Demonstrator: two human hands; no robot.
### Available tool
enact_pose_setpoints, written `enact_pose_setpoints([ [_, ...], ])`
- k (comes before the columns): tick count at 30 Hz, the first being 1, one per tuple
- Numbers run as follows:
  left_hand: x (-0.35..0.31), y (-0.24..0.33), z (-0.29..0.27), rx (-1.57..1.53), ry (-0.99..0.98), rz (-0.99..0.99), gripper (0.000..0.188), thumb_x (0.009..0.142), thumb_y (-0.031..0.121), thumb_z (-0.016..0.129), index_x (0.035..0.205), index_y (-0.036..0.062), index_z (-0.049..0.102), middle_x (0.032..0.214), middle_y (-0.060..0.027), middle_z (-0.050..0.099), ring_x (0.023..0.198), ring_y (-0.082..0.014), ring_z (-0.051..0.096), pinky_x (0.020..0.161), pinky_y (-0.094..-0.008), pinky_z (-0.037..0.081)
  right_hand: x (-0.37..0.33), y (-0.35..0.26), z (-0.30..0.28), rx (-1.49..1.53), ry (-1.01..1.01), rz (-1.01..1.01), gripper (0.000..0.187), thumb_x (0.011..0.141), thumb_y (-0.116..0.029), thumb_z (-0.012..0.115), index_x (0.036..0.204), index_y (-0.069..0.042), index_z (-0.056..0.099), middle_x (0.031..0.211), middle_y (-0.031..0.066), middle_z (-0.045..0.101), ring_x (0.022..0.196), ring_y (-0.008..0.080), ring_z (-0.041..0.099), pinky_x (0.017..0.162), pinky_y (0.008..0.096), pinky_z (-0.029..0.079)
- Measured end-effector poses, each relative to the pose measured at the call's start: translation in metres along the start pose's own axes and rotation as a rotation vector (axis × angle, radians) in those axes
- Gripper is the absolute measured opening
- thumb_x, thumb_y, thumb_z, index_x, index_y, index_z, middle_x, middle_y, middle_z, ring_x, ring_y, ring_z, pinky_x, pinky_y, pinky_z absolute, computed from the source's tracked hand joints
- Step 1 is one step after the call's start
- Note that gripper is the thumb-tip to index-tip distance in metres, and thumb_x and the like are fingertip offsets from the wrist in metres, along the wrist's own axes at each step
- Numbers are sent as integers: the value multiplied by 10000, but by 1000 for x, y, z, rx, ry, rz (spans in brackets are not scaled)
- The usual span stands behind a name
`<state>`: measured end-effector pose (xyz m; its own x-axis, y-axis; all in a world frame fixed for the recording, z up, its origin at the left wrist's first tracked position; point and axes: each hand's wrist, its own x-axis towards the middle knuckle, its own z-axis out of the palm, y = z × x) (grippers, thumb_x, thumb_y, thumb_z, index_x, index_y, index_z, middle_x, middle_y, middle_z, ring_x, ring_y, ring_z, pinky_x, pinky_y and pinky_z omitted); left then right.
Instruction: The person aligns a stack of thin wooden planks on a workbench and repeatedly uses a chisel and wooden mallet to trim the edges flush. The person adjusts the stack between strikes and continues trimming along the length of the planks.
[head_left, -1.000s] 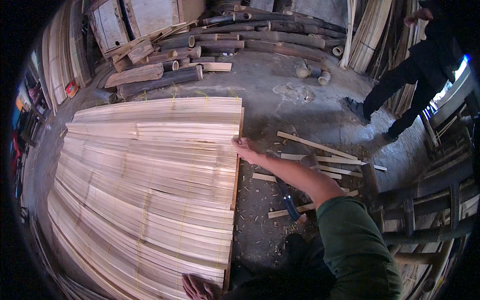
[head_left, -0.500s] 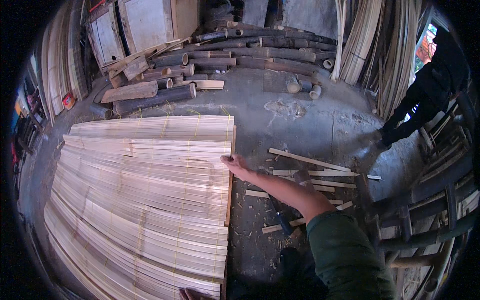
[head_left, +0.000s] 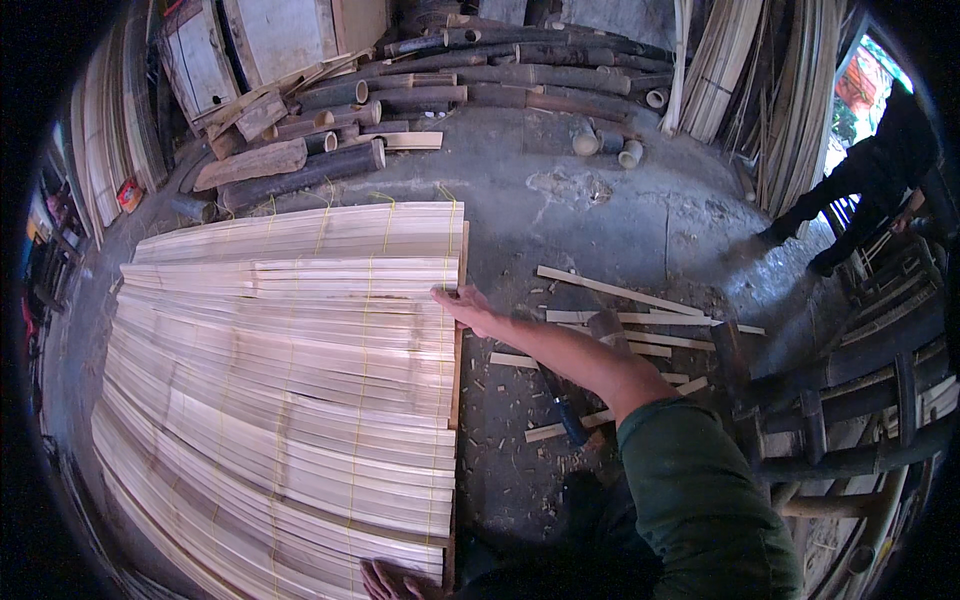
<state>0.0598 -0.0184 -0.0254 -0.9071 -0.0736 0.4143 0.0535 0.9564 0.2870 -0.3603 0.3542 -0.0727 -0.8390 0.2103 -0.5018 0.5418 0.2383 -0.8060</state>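
A large mat of pale bamboo slats (head_left: 270,400), tied with thin yellow cords, covers the left side before me. My right hand (head_left: 465,308) reaches across to its right edge. The fingers close on the slat ends there, just below a raised band of slats; what lies under them is hidden. At the bottom of the view, my left hand (head_left: 392,581) lies on the mat near its right corner, fingers stretched out and slightly apart. A wooden edge (head_left: 457,385) shows beneath the mat's right side.
Loose strips (head_left: 630,318), shavings and a dark-handled tool (head_left: 572,422) lie on the floor right of the mat. Bamboo poles (head_left: 330,170) are piled behind. Split slats (head_left: 735,80) lean at back right. A dark bamboo frame (head_left: 850,420) and a person (head_left: 880,160) are at right.
The view has tilted, so the mat and floor sit a little higher. My right hand stays at the mat's edge; more of my left hand shows. The person at right has shifted a leg.
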Motion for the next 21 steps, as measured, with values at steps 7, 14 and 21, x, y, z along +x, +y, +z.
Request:
enact_pose_setpoints([
  [7,-1,-9,10,-40,-210,-39,626,939,454,495,1397,32,433,1345,-265,483,1228,-469,461,1004,-581,372,6,-21,-45,348,-136,-449,597,880,-490,668,1301,-80,566,1232,102,612,1031,225,591,927,411,463],
  [14,22,6,14,54,-526,-190,736,931,393,540,1496,12,263,1546,-261,233,1430,-429,217,1172,-541,142,-2,-100,-59,-253,68,-381,614,859,-547,661,1052,36,678,892,133,690,845,224,657,753,392,530],
  [21,23,13,10,18,-620,-327,797,917,417,556,1520,28,209,1565,-269,166,1457,-429,134,1175,-557,88,35,-61,-43,-166,-11,-244,580,840,-563,681,1039,-18,685,759,53,635,631,153,580,518,321,460],
])
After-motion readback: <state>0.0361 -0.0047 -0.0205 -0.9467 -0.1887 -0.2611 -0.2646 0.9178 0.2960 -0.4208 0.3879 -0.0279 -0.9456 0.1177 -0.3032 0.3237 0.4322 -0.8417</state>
